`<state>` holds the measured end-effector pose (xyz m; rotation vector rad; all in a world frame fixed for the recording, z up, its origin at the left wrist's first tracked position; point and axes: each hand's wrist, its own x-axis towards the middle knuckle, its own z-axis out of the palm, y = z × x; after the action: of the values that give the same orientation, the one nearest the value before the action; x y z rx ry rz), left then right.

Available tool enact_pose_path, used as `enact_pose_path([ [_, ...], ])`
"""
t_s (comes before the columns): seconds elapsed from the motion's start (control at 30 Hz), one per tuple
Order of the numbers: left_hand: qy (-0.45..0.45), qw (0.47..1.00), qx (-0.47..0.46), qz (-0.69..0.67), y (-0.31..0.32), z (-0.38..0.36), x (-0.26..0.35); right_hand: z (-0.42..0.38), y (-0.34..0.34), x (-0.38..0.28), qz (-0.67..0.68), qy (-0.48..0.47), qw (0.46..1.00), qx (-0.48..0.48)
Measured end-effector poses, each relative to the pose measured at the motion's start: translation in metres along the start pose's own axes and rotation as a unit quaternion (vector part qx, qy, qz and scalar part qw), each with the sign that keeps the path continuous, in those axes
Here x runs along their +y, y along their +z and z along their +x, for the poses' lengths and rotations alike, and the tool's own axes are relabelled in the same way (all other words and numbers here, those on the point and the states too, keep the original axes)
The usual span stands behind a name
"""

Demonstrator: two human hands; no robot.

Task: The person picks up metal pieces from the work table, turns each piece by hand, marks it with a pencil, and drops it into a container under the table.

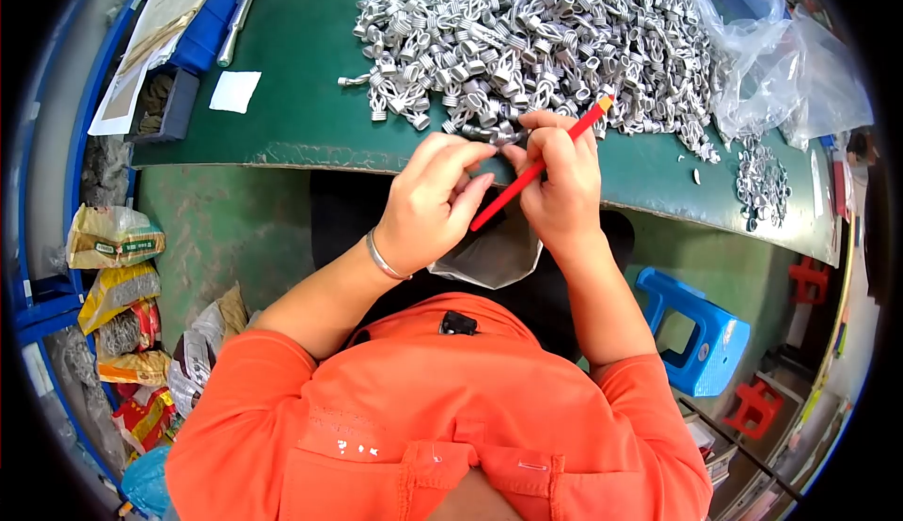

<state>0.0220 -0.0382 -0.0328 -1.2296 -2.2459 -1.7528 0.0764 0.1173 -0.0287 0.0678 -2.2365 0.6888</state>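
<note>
My right hand [562, 182] is closed round a red pencil [505, 196], which slants from lower left to upper right with its yellowish end [605, 103] up. My left hand [435, 192], with a metal bangle [381, 256] on the wrist, is closed in a pinch. The fingertips of both hands nearly meet at the table's front edge, where whatever lies between them is too small to make out. Just beyond them, small silver metal fittings with loops [527, 41] form a big heap. Below the hands, a pale open bag or container [499, 258] rests over my lap.
Clear plastic bags [767, 70] and a small pile of shiny metal bits [762, 182] lie at the right of the green table [292, 98]. White paper [235, 91] and a blue bin [202, 32] are at left. A blue stool [701, 338] stands right; sacks [118, 237] line the left.
</note>
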Motion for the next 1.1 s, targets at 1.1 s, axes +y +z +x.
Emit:
enact_pose_path([
  [1.1, -0.037, 0.983, -0.060, -0.167, -0.004, -0.017, 0.007, -0.051, -0.025, -0.016, 0.339, 0.105, 0.934, 0.031],
])
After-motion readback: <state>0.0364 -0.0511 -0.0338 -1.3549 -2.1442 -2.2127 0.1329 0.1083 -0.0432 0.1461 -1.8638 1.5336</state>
